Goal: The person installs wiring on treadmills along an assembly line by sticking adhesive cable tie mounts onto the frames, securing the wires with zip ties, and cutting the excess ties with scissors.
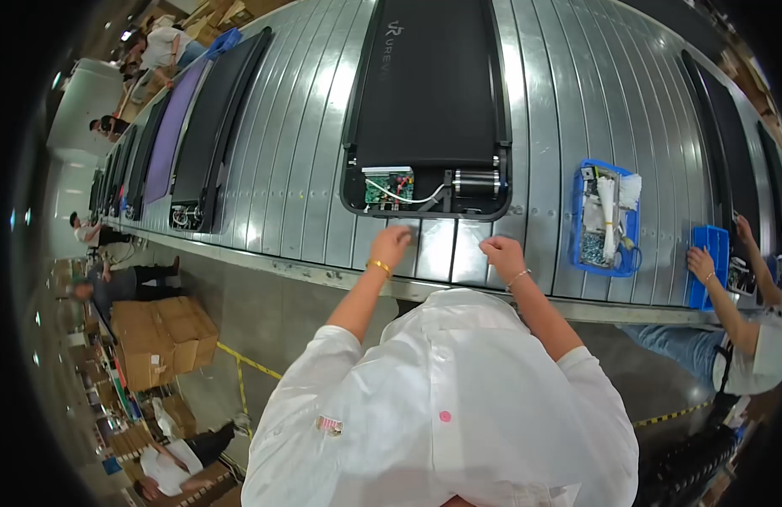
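Observation:
A black treadmill [433,93] lies on the metal slatted line, its near end uncovered. Inside that end are a green circuit board [388,188] with white wires and a silver-and-black motor [476,183]. My left hand [391,247] is just below the board's corner of the frame, its fingers curled; whatever they may hold is too small to make out. Near the motor side, my right hand [503,256] is held above the line's front edge, thumb and fingers pressed together, its contents also unclear. Neither hand visibly touches the treadmill.
To the right sits a blue tray [607,218] of screws and white cable ties. Beyond it, a co-worker's hands [702,263] are at another blue bin [709,253]. More treadmills [226,118] lie to the left. Cardboard boxes [163,338] stand on the floor.

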A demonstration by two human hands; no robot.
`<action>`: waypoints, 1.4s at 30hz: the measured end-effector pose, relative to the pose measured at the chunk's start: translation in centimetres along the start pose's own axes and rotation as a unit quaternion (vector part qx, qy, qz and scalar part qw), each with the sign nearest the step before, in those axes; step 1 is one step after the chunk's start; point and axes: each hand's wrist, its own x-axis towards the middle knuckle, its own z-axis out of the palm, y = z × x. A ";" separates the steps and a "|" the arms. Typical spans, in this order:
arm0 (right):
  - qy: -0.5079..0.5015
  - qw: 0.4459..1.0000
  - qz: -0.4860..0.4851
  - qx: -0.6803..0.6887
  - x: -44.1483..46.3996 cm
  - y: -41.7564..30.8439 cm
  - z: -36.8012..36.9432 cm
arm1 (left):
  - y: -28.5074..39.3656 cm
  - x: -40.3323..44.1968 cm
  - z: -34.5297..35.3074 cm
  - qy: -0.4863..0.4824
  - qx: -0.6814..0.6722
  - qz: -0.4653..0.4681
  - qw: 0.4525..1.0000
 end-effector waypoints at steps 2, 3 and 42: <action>-0.005 1.000 0.008 -0.002 0.3 -1.1 4.2 | -2.9 2.9 -2.5 0.000 0.007 0.011 1.000; -0.001 1.000 0.006 -0.012 0.7 -0.9 6.4 | -3.7 4.3 -3.8 0.021 0.042 0.053 0.998; 0.257 0.949 0.021 -0.182 8.8 -4.5 26.0 | -4.0 14.8 -6.1 -0.214 0.281 0.272 0.895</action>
